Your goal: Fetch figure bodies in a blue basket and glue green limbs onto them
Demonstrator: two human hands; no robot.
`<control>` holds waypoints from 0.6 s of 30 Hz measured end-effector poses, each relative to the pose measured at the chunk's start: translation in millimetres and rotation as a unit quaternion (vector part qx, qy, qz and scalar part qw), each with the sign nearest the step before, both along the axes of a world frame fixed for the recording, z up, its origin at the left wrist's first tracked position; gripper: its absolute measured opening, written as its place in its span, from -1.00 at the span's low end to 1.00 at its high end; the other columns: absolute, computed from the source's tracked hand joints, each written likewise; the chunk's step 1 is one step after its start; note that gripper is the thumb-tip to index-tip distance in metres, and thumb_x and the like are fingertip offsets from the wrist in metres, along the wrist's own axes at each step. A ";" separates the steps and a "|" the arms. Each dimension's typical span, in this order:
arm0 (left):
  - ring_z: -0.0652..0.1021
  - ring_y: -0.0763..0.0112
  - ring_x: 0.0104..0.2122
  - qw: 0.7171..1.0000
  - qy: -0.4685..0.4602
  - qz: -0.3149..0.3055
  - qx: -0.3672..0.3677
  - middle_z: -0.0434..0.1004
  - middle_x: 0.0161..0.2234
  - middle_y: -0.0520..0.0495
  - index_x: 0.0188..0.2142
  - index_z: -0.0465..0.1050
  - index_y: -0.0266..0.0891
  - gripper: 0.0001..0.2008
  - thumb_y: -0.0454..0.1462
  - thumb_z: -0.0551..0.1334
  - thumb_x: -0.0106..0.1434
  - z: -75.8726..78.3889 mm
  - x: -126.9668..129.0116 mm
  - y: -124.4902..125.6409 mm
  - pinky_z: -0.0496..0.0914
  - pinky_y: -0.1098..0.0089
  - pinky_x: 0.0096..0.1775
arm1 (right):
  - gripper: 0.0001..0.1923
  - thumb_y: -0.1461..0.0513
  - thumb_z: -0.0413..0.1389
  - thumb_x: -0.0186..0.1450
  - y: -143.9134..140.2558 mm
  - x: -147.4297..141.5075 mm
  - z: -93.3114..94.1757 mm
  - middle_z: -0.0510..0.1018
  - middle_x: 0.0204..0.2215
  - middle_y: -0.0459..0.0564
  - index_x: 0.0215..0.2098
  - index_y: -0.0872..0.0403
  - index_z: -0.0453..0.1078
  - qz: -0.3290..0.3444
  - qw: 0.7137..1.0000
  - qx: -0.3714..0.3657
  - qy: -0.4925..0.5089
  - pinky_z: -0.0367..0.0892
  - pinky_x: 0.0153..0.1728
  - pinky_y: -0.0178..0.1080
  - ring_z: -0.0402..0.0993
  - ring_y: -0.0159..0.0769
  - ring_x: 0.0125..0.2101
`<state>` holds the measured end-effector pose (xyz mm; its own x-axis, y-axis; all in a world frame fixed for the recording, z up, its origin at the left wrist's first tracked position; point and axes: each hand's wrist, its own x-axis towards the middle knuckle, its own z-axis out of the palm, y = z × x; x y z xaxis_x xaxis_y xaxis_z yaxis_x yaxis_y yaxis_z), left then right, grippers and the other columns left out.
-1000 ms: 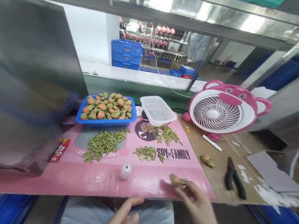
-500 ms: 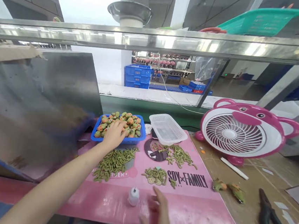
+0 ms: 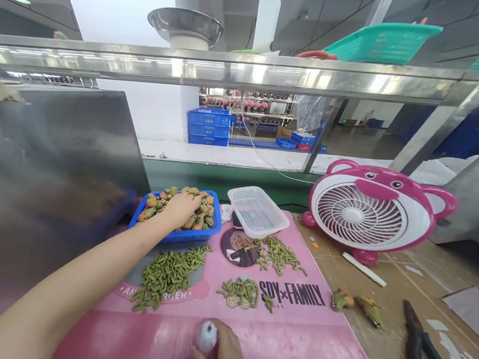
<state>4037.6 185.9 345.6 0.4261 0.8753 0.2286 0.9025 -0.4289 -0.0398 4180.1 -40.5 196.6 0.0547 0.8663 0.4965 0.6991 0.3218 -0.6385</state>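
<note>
**Blue basket and a small white bottle, one hand at each**

Blue plastic forms the basket [image 3: 177, 231] at the far side of the pink mat [image 3: 291, 342], and it is heaped with small orange-and-green figures [image 3: 155, 201]. From the head view, the left hand [image 3: 181, 208] reaches into that heap, palm down and fingers curled among the pieces; whether it has closed on one cannot be told. The right hand [image 3: 222, 358] sits at the near edge of the mat, its fingers wrapped around a small white bottle [image 3: 206, 336] that stands upright with its tip up.

Between the two hands lie three loose piles of little green parts: a large one [image 3: 166, 274] just in front of the basket, a smaller one [image 3: 241, 291] near the printed lettering, and a third [image 3: 277, 255] beside the dark round picture on the mat. A white mesh tray [image 3: 257, 210] rests just to the right of the basket. On the bare brown table [image 3: 379, 351] to the right of the mat are two more small figures [image 3: 357, 305], a white stick [image 3: 364, 269], black pliers [image 3: 426, 350] and a pink bear-faced fan [image 3: 361, 211]. A dull grey panel [image 3: 50, 167] stands on the left.
</note>
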 end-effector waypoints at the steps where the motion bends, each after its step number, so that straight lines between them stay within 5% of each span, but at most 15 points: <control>1: 0.44 0.23 -0.11 1.000 0.004 0.000 0.001 0.41 -0.08 -0.13 -0.12 0.36 -0.28 -0.77 -0.28 0.14 0.23 -0.4 -2.6 -1.9 0.35 0.09 -0.11 | -0.60 -0.03 -0.11 0.28 -0.3 -1.8 -0.4 0.53 -0.34 0.06 -0.20 0.08 0.34 -0.004 1.000 0.006 0.014 0.37 -0.34 -0.22 0.46 -0.17 -0.35; 9: 0.32 0.13 0.03 0.998 -0.061 0.020 -0.004 0.27 0.07 -0.16 -0.07 0.34 -0.25 -0.72 -0.28 0.16 0.21 -5.7 6.6 1.5 0.24 -0.01 -0.02 | -0.52 -0.11 -0.18 0.27 -3.1 -7.6 2.0 0.52 -0.36 0.06 -0.22 0.04 0.33 -0.026 0.997 0.025 0.068 0.34 -0.39 -0.22 0.44 -0.15 -0.35; 13: 0.35 0.15 0.00 0.986 -0.157 0.020 -0.050 0.33 0.01 -0.16 -0.11 0.35 -0.28 -0.74 -0.26 0.17 0.20 6.0 9.7 -3.7 0.22 -0.01 -0.02 | -0.58 -0.10 -0.12 0.26 -3.7 -7.3 0.0 0.49 -0.35 0.04 -0.20 0.03 0.29 -0.023 0.991 0.024 0.128 0.33 -0.35 -0.23 0.44 -0.16 -0.33; 18: 0.51 0.23 -0.24 0.932 -0.321 0.018 -0.166 0.46 -0.28 -0.12 -0.30 0.24 -0.25 -0.92 -0.34 0.10 0.17 9.4 -10.4 -77.6 0.36 0.19 -0.21 | -0.58 -0.07 -0.12 0.27 -8.5 -4.5 13.5 0.42 -0.32 0.01 -0.10 0.05 0.14 -0.012 0.969 -0.040 0.245 0.29 -0.29 -0.22 0.40 -0.21 -0.32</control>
